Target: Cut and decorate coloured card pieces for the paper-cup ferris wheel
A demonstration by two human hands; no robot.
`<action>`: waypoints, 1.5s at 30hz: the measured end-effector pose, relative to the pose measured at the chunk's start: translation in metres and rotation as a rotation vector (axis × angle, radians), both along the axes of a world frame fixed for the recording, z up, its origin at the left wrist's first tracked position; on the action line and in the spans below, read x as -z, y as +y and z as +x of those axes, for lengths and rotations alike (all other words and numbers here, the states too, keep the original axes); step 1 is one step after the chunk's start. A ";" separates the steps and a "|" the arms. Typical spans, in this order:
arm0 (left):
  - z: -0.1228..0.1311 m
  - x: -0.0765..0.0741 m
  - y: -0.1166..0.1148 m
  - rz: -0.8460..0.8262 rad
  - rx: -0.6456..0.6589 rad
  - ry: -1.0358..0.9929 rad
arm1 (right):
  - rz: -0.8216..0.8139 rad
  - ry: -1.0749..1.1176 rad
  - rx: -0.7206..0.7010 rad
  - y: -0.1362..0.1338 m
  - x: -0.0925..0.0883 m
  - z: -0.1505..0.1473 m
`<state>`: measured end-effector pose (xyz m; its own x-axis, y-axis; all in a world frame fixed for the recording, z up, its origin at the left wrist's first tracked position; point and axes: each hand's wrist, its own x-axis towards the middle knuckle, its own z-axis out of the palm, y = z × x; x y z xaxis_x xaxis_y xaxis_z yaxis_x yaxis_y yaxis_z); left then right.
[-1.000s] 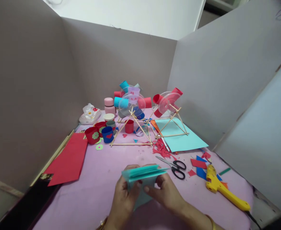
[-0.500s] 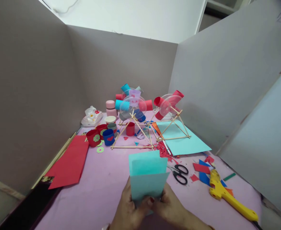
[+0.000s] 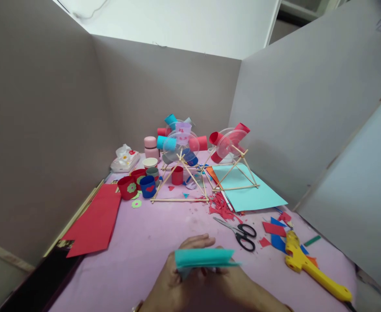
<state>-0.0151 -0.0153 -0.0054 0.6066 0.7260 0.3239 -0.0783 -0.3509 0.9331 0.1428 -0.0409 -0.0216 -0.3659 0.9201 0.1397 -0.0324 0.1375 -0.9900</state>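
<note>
A folded sheet of turquoise paper point(image 3: 206, 258) is held between my two hands close to the front of the table, seen nearly edge-on and slightly blurred. My left hand point(image 3: 171, 277) grips its left side, with fingers stretched out behind the paper and the thumb in front. On the other side my right hand point(image 3: 232, 288) holds the lower right part; most of its fingers are hidden. Just beyond the paper, to the right, lie black-handled scissors point(image 3: 245, 236) with their blades apart from it.
Red paper point(image 3: 95, 221) lies at left. Decorated paper cups point(image 3: 127, 187), stick stands with wheels point(image 3: 180, 147) and a turquoise sheet point(image 3: 268, 195) stand or lie farther back. A yellow glue gun point(image 3: 320, 277) and paper scraps point(image 3: 276, 229) are at right. Grey panels point(image 3: 167, 82) enclose the table.
The folded turquoise paper has tipped from upright to nearly edge-on and sits lower. My left fingers now show behind it, and the scissors' blades have come into view.
</note>
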 end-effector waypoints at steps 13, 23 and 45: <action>0.000 -0.011 -0.008 -0.728 0.067 -0.245 | -0.155 0.149 -0.117 -0.002 0.007 -0.010; -0.003 0.002 -0.002 -0.286 -0.053 -0.001 | -0.043 0.087 -0.020 -0.003 0.005 -0.012; -0.012 0.003 0.011 0.223 -0.521 0.238 | -0.409 0.188 0.320 -0.009 0.026 -0.016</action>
